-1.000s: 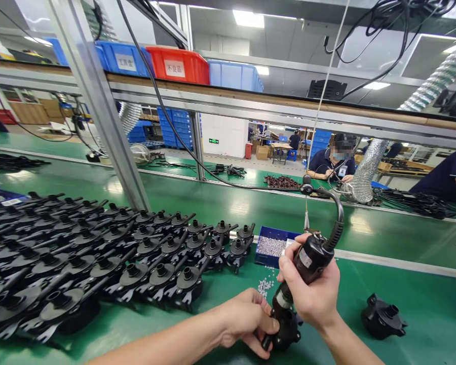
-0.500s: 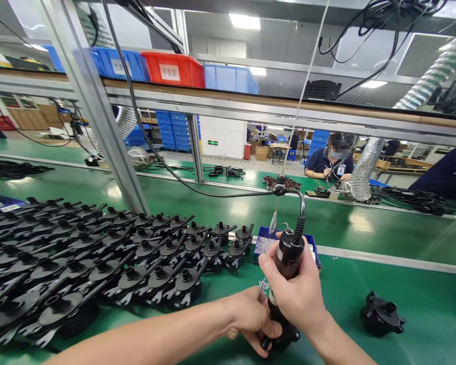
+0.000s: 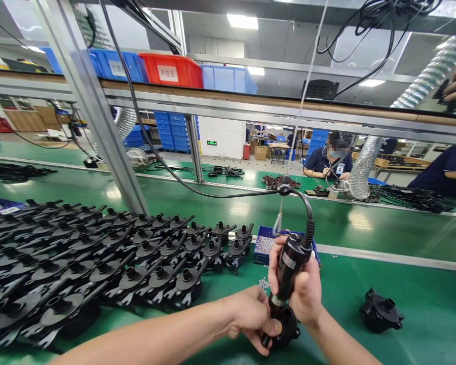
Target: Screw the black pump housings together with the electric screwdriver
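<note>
My right hand (image 3: 302, 286) is wrapped round a black electric screwdriver (image 3: 289, 266) that hangs from a cord and points down. Its tip rests on a black pump housing (image 3: 287, 329) lying on the green bench. My left hand (image 3: 251, 317) grips that housing from the left, fingers closed around its side. A blue tray of small silver screws (image 3: 266, 245) sits just behind the screwdriver. A few loose screws (image 3: 264, 284) lie on the mat between the tray and my hands.
Several rows of identical black pump housings (image 3: 99, 258) fill the bench to the left. One single housing (image 3: 382, 309) lies to the right. A slanted aluminium post (image 3: 99, 116) rises behind them. A person (image 3: 329, 157) sits across the conveyor; another person's sleeve (image 3: 446, 170) shows at far right.
The screwdriver has tilted from leaning right to nearly upright and back slightly right while staying on the housing. My left hand has kept its hold.
</note>
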Motion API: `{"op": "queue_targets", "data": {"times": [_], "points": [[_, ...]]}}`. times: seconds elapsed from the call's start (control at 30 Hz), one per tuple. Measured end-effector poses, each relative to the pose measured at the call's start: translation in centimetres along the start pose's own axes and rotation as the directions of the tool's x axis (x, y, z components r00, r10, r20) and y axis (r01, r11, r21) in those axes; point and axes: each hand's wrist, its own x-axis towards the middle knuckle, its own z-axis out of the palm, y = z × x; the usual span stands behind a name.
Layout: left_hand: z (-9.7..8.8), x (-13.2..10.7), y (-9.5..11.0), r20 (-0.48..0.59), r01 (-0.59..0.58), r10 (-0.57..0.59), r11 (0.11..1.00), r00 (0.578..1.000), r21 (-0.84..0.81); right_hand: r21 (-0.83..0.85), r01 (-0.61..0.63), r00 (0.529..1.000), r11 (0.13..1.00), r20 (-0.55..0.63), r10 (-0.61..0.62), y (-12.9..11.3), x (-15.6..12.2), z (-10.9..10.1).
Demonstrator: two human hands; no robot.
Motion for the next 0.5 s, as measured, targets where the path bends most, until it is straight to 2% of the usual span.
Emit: {"op": "queue_targets", "data": {"times": [0.07,0.13,0.37,0.43,0.5], "points": [[0.2,-0.2,0.3,0.012,0.001,-0.002,1.000,1.000,0.031,-0.105,0.012,0.999,0.994,-0.039,-0.016,-0.1,0.0,0.2],[0.3,-0.3,0.4,0.024,-0.003,0.002,0.999,1.000,0.049,-0.139,0.013,0.998,0.990,-0.062,-0.022,-0.5,0.1,0.4],[-0.1,-0.2,-0.4,0.014,-0.041,0.042,0.997,0.999,-0.067,0.101,-0.075,0.997,0.992,0.003,0.075,-0.9,0.1,0.3],[-0.3,0.1,-0.8,0.024,-0.046,0.047,0.997,0.999,-0.061,0.120,-0.095,0.995,0.988,0.023,0.092,-0.7,-0.1,0.2],[-0.6,0.6,-1.2,0.045,-0.058,0.060,0.997,0.997,-0.046,0.045,-0.077,0.997,0.996,0.016,0.077,-0.5,-0.2,0.2]]}}
